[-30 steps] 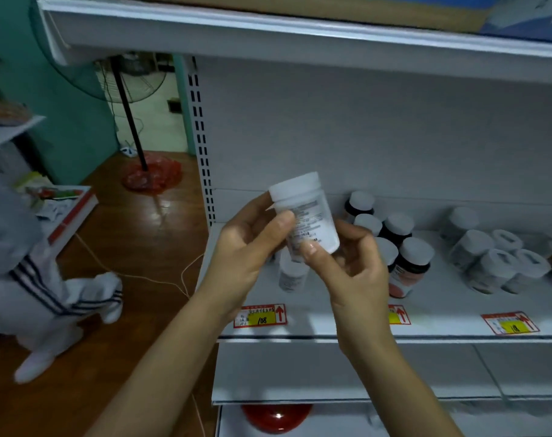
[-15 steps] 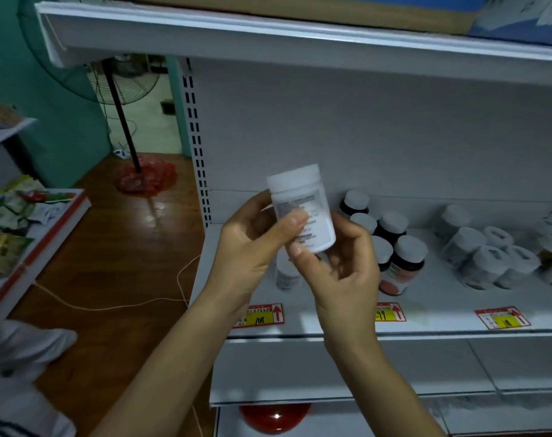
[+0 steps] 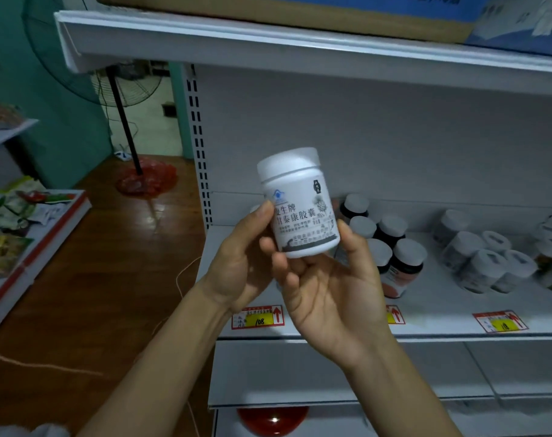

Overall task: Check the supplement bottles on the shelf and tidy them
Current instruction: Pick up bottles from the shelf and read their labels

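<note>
Turned since half a second ago, the white plastic supplement bottle with a white screw cap (image 3: 300,209) now shows its front label with large Chinese characters, where small print faced the camera before. It is held upright in the air in front of the white metal shelf (image 3: 451,313), above the shelf's front edge.

The left hand (image 3: 240,263) grips the bottle's side, thumb pressed on the label. The right hand (image 3: 331,288) has shifted to cup the base, palm toward the camera, digits curled round the lower part.

Risk, as a judgement: both holds sit low on the bottle, so another turn could let it slip and fall onto the shelf or the wooden floor. The cluster of dark bottles with white caps (image 3: 404,266) stands just behind the right hand; a careless return could knock them over.

Hard to make out: the left hand's fingers are hidden behind the bottle, the label's small print is blurred and no date is readable. The group of pale plastic-wrapped bottles (image 3: 476,266) further right is too blurred to identify.
</note>
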{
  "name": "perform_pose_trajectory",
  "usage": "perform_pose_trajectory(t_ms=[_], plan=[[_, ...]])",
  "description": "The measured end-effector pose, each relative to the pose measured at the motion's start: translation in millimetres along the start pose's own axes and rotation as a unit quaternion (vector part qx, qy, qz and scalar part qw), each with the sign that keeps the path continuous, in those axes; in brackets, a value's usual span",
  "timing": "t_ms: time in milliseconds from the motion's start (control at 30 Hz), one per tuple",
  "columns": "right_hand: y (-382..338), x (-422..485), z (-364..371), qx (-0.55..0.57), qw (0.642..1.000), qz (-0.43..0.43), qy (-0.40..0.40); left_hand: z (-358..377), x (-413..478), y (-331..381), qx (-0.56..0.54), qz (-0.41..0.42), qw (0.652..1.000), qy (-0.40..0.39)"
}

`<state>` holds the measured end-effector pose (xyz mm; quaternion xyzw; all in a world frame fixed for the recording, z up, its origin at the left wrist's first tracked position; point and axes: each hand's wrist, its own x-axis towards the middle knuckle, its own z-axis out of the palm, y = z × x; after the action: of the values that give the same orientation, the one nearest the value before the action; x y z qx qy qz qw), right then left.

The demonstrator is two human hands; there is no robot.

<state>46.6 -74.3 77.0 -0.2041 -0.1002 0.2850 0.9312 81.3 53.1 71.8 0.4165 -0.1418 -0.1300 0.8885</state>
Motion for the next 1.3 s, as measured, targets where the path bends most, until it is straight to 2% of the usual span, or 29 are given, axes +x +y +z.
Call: perform_pose_trajectory(t_ms=[67, 133, 233, 333, 433, 500, 567, 633, 733, 833, 967, 1067, 1133, 1200, 1267, 1300], plan=[[1, 0, -4, 0.036, 0.999, 0.029, -0.021, 5, -3, 5, 0.006, -0.005, 1.0, -0.012], [1, 0, -4, 0.023, 0.999, 0.04, -0.01, 8, -3, 8, 0.019, -0.008, 1.0, -0.001], [-1, 0, 2, -0.122, 0.986, 0.015, 0.109, 1, 2, 7, 0.084, 0.048, 0.994, 0.056], [2, 2, -6, -0.326, 0.915, -0.119, 0.203, -7, 5, 6, 0.154, 0.104, 0.976, 0.113], [4, 0, -7, -0.481, 0.813, -0.245, 0.218, -1, 4, 6, 0.21, 0.123, 0.952, 0.185], [5, 3, -3, -0.515, 0.786, -0.261, 0.219, 6, 2, 5, 0.226, 0.128, 0.942, 0.211], [6, 7, -3, -0.52, 0.782, -0.265, 0.218, 11, 0, 2, 0.244, 0.138, 0.931, 0.232], [6, 11, -10, -0.49, 0.805, -0.254, 0.22, 13, -1, 1, 0.257, 0.15, 0.924, 0.24], [2, 13, -14, -0.321, 0.905, -0.188, 0.204, 4, -1, 0, 0.225, 0.126, 0.937, 0.237], [-1, 13, -17, -0.174, 0.964, -0.126, 0.159, -10, 0, -2, 0.178, 0.073, 0.96, 0.204], [4, 12, -25, -0.089, 0.99, -0.056, 0.093, -18, 0, -5, 0.133, 0.012, 0.984, 0.115], [3, 15, -24, -0.126, 0.984, -0.033, 0.126, -22, 2, -3, 0.153, 0.027, 0.983, 0.097], [-4, 20, -26, -0.256, 0.945, -0.061, 0.194, -27, 3, -2, 0.202, 0.069, 0.968, 0.134], [-17, 28, -30, -0.398, 0.863, -0.162, 0.266, -39, 4, -6, 0.266, 0.095, 0.94, 0.192], [-35, 40, -38, -0.477, 0.793, -0.23, 0.302, -57, 6, -18, 0.36, 0.082, 0.89, 0.267], [-43, 49, -46, -0.516, 0.764, -0.235, 0.309, -66, 5, -27, 0.396, 0.065, 0.865, 0.302]])
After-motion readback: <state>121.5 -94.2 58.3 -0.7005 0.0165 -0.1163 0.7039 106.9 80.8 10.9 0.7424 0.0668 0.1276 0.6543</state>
